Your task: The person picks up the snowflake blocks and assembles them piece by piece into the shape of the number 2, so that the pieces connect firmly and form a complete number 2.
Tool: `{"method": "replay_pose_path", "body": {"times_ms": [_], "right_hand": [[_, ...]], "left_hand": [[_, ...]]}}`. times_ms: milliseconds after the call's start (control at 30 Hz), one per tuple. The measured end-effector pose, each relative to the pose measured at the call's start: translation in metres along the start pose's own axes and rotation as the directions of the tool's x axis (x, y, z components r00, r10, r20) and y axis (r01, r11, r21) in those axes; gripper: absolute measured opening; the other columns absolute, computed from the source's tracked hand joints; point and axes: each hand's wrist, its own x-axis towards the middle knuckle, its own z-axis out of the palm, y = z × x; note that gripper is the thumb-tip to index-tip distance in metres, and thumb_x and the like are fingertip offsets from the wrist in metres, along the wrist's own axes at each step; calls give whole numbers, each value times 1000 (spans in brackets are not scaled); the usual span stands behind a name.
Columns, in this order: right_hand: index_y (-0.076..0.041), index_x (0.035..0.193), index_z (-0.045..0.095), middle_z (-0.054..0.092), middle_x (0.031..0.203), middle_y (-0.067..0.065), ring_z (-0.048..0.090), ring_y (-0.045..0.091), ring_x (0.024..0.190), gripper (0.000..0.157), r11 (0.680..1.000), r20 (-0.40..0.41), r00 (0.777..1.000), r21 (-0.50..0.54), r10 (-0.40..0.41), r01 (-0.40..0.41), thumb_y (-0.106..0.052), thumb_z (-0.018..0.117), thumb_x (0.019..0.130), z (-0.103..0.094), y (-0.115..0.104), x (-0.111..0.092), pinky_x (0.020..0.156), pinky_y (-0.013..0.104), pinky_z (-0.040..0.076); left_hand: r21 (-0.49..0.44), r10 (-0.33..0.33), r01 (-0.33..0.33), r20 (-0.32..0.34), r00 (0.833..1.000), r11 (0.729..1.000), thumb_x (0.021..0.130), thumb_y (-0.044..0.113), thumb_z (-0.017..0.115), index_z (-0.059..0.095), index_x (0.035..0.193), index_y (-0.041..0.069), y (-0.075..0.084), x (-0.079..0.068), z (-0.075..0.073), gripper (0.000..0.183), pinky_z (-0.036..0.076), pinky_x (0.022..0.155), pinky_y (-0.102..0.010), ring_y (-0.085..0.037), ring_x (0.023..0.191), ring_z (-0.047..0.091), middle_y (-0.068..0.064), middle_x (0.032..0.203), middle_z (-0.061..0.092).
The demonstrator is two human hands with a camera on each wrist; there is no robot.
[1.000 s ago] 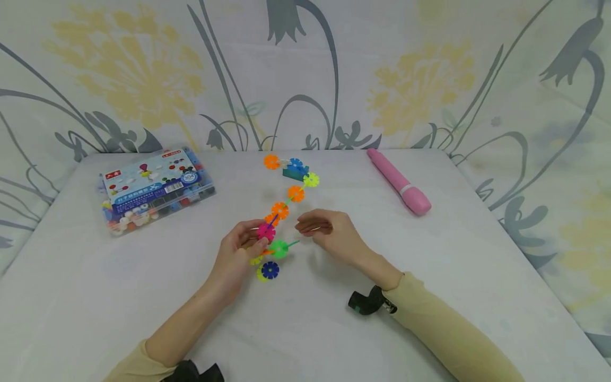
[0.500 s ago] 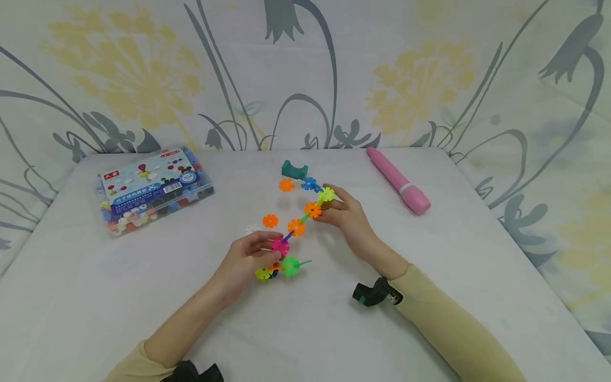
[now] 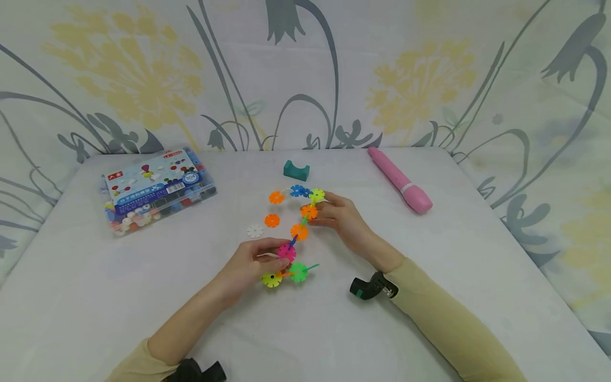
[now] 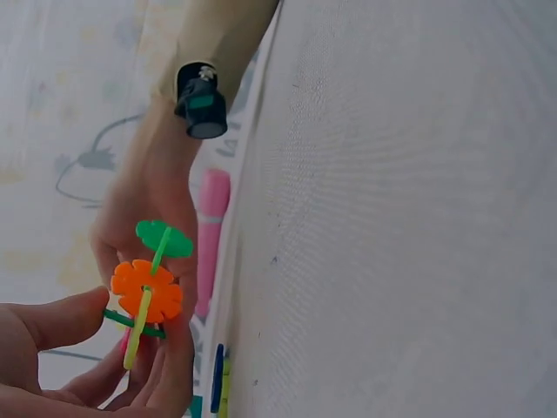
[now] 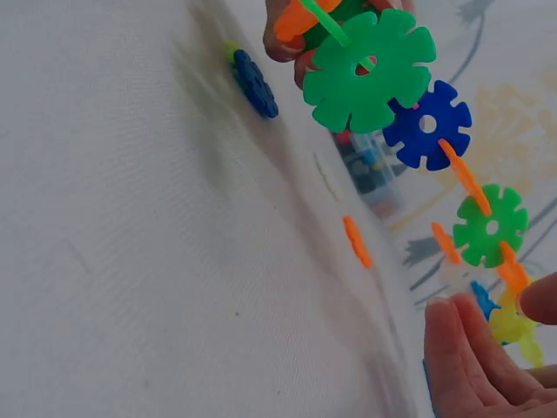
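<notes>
A chain of brightly coloured notched plastic discs (image 3: 299,232) is held up over the table and curls round at its far end. My left hand (image 3: 250,268) pinches it at the pink disc (image 3: 287,252), with a green disc (image 3: 298,272) hanging just below the fingers. Farther up the chain, the thumb and fingers of my right hand (image 3: 350,225) close round the part with an orange disc (image 3: 310,213) and a yellow-green disc (image 3: 317,197). Blue discs (image 3: 299,190) and another orange disc (image 3: 276,197) form the far end. Some fingertips are hidden behind discs.
On the table lie a loose orange disc (image 3: 272,220), a white disc (image 3: 255,231) and a dark blue disc (image 5: 256,84). A teal curved block (image 3: 296,171) stands behind. A clear plastic box (image 3: 159,191) of small parts is at left, a pink wand-shaped object (image 3: 401,181) at right.
My right hand has reached forward to the chain's upper part. The chain has come down nearer me, its far end now in front of the teal block, and loose orange and white discs are uncovered.
</notes>
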Motion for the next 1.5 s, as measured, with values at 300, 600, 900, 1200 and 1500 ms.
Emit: {"method": "replay_pose_path", "body": {"times_ms": [300,600,900,1200,1500], "right_hand": [[7,146,42,49,146,22,64,33,116,49,995,72,996,-96,47,-40,-13,47,102,14,-2,20,102,42,51],[3,136,57,65,125,21,66,28,107,44,978,82,996,-206,44,-27,-29,47,107,23,2,36,93,33,56],[-7,132,64,67,123,8,60,22,104,32,806,240,970,-566,-38,172,-19,55,103,29,6,43,85,26,52],[-9,112,72,57,104,6,53,18,90,18,512,378,920,-773,-103,375,-13,68,95,46,10,44,81,25,46],[-8,118,69,61,104,4,53,17,83,26,512,420,897,-745,-136,427,-10,72,92,45,8,40,75,23,47]], "left_hand": [[-20,15,-16,-71,997,1000,97,17,63,54,140,4,-1,2,-9,46,54,97,-31,-25,116,64,-17,129,61],[-69,-13,4,-134,991,998,97,17,64,54,139,2,0,6,-23,46,52,95,-24,-14,103,66,-16,126,66],[-84,-77,61,-203,976,995,99,22,62,51,143,8,10,4,-40,47,49,93,-27,-13,108,62,-13,135,61],[-122,-57,33,-193,979,992,99,17,62,50,144,4,10,3,-45,48,49,87,-18,-8,100,63,-7,125,67],[-85,-62,45,-212,975,995,100,18,59,50,145,8,7,4,-53,47,46,95,-21,-14,112,59,-11,135,62]]}}
